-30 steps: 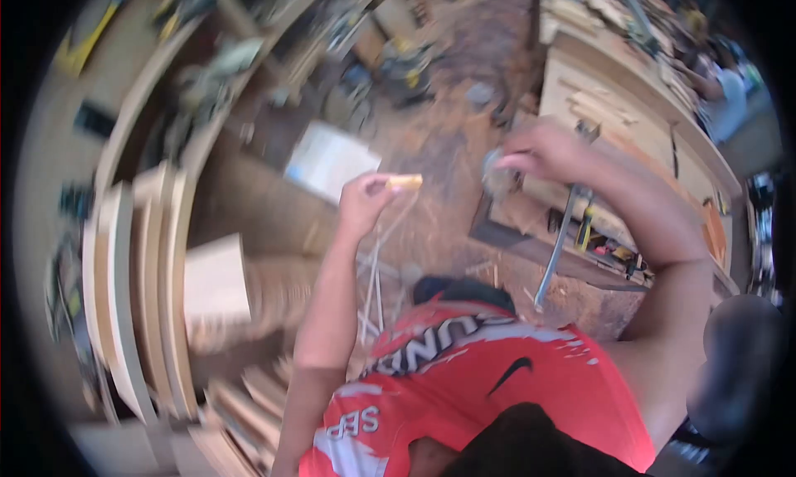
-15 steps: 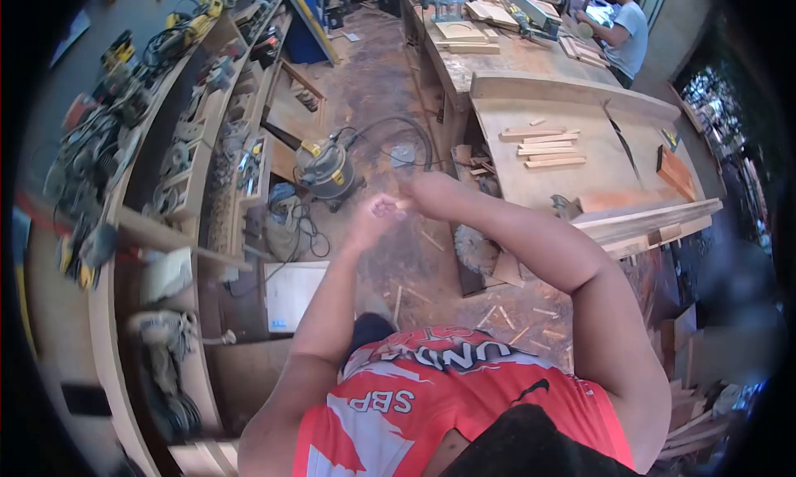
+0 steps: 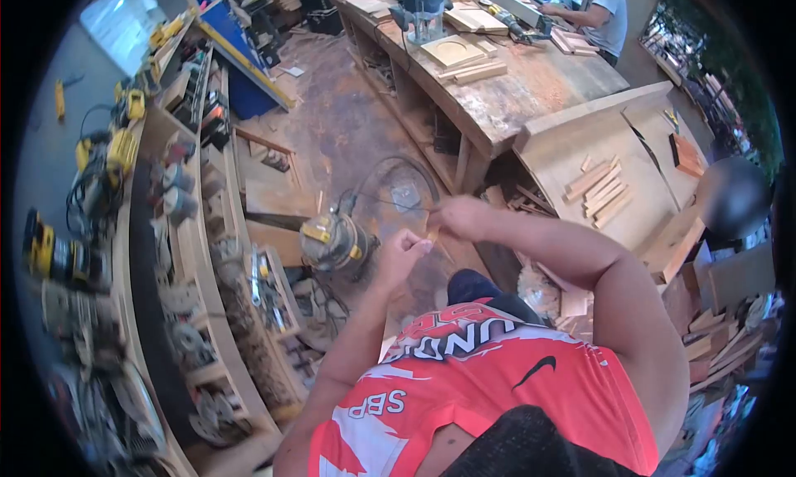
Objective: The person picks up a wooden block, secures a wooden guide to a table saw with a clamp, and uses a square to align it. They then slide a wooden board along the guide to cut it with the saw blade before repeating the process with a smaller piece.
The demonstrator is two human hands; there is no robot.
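Note:
My left hand (image 3: 403,253) is out in front of my body with its fingers curled closed. Close beside it, my right hand (image 3: 461,219) has its fingers bent inward and pressed together. A small pale bit shows at the fingertips between the hands, too blurred to name. Both hands are in the air over the floor, touching no bench. Behind my left hand stands a shop vacuum (image 3: 329,243) with a yellow-trimmed top, its dark hose curving behind the hands.
A workbench (image 3: 572,83) carries a blue router (image 3: 423,9) and boards. Wood strips (image 3: 609,187) lie on the saw table (image 3: 572,141) at right. Shelves (image 3: 203,278) with tools run along the left. A co-worker (image 3: 609,21) is at the far bench.
My view has swung, so the saw table sits farther right and the workbench shows more. My hands remain close together, slightly lower and farther right in view.

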